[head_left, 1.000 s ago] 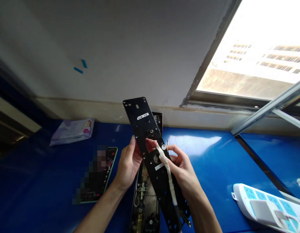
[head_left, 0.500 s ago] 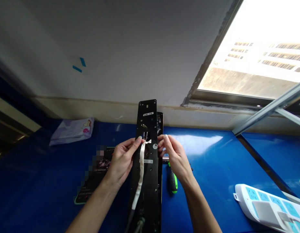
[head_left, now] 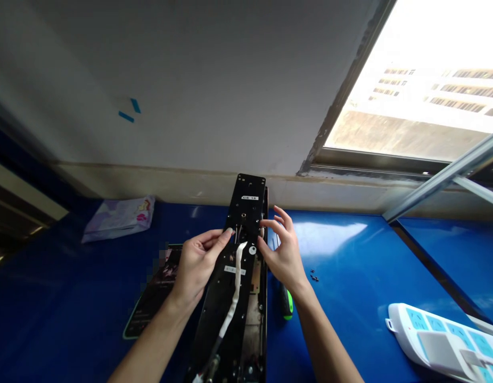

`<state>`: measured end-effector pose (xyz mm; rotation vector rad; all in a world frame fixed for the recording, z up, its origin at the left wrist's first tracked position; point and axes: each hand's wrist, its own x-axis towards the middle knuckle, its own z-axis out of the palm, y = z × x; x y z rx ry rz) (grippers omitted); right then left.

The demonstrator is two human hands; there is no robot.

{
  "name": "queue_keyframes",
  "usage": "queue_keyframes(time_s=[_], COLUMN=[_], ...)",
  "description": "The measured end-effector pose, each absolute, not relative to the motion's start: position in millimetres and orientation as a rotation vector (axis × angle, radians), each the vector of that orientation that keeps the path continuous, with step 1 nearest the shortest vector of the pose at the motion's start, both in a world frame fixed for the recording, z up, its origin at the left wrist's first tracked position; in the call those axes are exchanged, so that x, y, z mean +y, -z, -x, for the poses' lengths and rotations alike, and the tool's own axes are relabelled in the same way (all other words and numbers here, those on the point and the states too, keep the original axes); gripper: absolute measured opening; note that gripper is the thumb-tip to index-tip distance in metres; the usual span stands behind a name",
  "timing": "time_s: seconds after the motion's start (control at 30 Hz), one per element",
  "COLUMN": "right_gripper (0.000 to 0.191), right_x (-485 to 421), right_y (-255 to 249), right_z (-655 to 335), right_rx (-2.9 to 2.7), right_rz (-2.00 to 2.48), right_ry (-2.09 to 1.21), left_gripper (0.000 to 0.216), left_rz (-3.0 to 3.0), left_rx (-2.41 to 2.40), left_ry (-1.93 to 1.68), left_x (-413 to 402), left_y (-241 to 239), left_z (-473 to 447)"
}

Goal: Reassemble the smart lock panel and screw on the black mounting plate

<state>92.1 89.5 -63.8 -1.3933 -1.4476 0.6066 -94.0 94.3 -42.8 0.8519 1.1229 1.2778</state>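
A long black metal panel (head_left: 230, 298) with small holes and a "CE 16" label lies askew over an open black housing (head_left: 264, 319), whose inner parts show along the right side. A white-wrapped cable (head_left: 235, 292) runs down the panel's face, and thin wires pass through an opening near its top end. My left hand (head_left: 200, 260) grips the panel's left edge, thumb on top; its other fingertips are hidden. At the right edge, my right hand (head_left: 284, 250) holds on with thumb and index finger, its remaining fingers spread.
Right of the housing lie a green-and-black screwdriver (head_left: 287, 302) and several small screws (head_left: 314, 276). A phone (head_left: 150, 303) lies on the left, with a purple-white packet (head_left: 119, 217) behind it. A power strip (head_left: 442, 335) stands at the right. The wall closes off the back.
The panel has turned, its lower end swinging left and its top moving slightly right, uncovering more of the housing. My right hand's fingers have spread, and the screws have come into clearer view.
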Motion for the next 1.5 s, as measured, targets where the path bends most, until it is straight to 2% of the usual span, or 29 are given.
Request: queue_keyframes(time_s=[0.13,0.33,0.67,1.0,1.37,1.5], right_gripper=[0.037,0.011,0.022,0.03,0.027,0.029], right_x=[88.7,85.8,78.5,77.7,73.9,72.5], right_y=[66.2,63.6,56.5,61.3,63.2,66.2], right_z=[-91.5,-92.2,-101.7,-98.2,-101.4,-100.9], right_rx=[-1.354,-1.304,-1.287,-1.289,-1.32,-1.326], right_rz=[1.399,1.328,1.257,1.27,1.248,1.225], right_ry=[-0.669,-0.8,-0.966,-0.955,-0.988,-1.002], left_gripper=[0.049,0.041,0.031,0.039,0.041,0.048], left_rz=[-0.9,-1.043,-1.222,-1.345,-1.242,-1.233], left_rx=[1.147,1.274,1.351,1.507,1.327,1.237], left_ry=[-1.279,-1.318,-1.377,-1.542,-1.433,-1.396], left_x=[92.2,85.8,80.1,89.7,82.2,83.3], left_y=[44.2,43.7,53.7,74.2,81.8,83.2], left_z=[87.9,80.9,69.5,68.9,64.4,63.2])
